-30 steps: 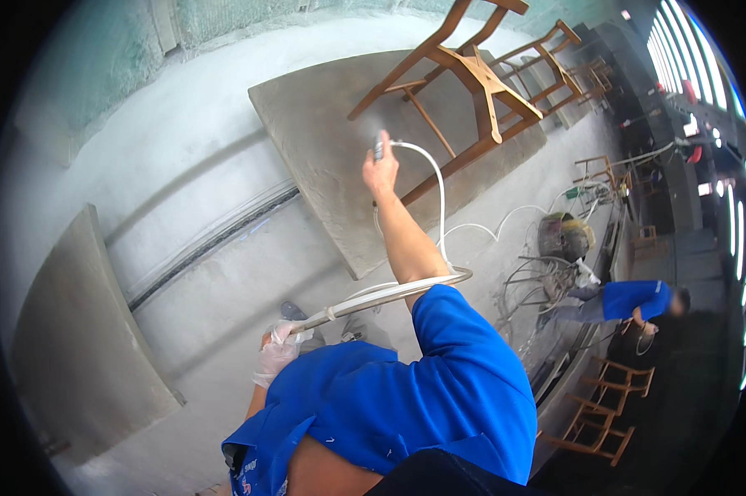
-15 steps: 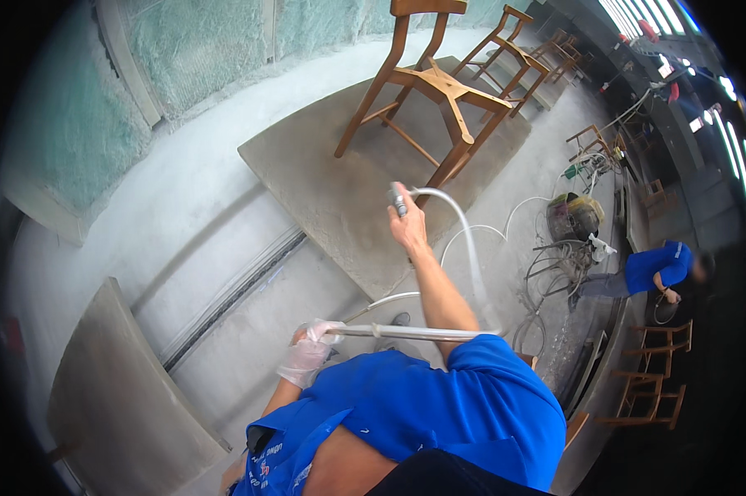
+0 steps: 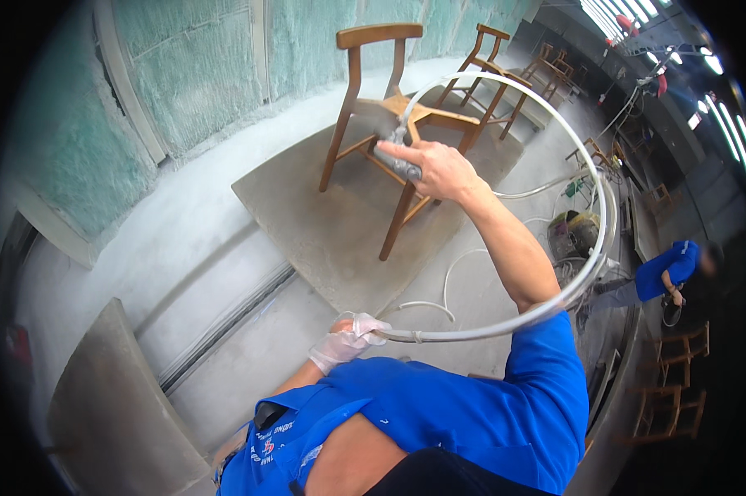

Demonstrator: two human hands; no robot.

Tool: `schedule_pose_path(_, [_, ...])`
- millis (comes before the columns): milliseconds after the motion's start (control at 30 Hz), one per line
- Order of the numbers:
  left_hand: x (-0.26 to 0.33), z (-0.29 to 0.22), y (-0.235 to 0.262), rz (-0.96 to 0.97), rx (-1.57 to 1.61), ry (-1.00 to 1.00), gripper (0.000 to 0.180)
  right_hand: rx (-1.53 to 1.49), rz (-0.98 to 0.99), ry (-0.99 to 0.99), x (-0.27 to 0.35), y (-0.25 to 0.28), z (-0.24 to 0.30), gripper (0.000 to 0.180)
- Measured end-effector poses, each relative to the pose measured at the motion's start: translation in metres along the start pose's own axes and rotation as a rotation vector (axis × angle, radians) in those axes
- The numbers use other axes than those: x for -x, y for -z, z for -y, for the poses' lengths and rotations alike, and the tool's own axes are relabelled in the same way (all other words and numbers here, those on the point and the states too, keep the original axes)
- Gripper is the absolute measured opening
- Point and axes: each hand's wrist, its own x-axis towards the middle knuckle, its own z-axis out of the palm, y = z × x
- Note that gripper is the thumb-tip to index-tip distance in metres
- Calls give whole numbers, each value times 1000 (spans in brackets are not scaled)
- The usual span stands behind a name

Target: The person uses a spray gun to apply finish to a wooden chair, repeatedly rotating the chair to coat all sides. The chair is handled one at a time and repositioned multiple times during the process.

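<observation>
My right hand (image 3: 445, 171), bare, is wrapped round a metal spray gun (image 3: 402, 164). The gun is level with the seat frame of a brown wooden chair (image 3: 451, 118) and partly blocks my view of it. A greyish haze blurs the area at the nozzle. From the gun a pale hose (image 3: 567, 124) loops over my right forearm and back toward my waist. There my left hand (image 3: 348, 339), in a clear plastic glove, is closed on the hose. The chair stands upright on a flat grey-brown board (image 3: 294, 219); its seat has no panel, only rails.
Another wooden chair (image 3: 505, 73) stands behind. A grey board (image 3: 112, 405) is at the lower left, beside a floor channel (image 3: 224, 331). Green-coated wall panels (image 3: 199, 83) line the back. A stained bucket (image 3: 561, 236) and a co-worker in blue (image 3: 666, 269) are right, near more chairs (image 3: 679, 355).
My right hand has brought the spray gun up to the chair's seat, and the hose now arcs in a wide loop. The chair appears turned and farther left. My left hand still grips the hose.
</observation>
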Motion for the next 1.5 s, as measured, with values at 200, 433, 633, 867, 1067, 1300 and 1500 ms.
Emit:
schedule_pose_path(200, [-80,-7,-85,21,30,-51,23,-80,-141,43,52,26,-76,88])
schedule_pose_path(433, [-170,-32,-148,-13,59,-91,20,-40,-201,-5,50,36,-169,86])
schedule_pose_path(633, [-221,-25,-140,-28,17,102,21,-94,-147,120,37,4,-250,88])
schedule_pose_path(867, [-329,25,-140,-88,48,-19,22,-233,-363,130,16,-4,-346,81])
schedule_pose_path(1067, [-428,25,-137,9,7,-285,23,-268,-140,300,4,22,-393,78])
schedule_pose_path(1300, [-479,22,-147,-117,-37,-218,21,-407,-229,566,-42,35,-439,76])
schedule_pose_path(1500, [-516,26,-185,-338,-105,-73,21,-442,-110,910,-99,15,-475,76])
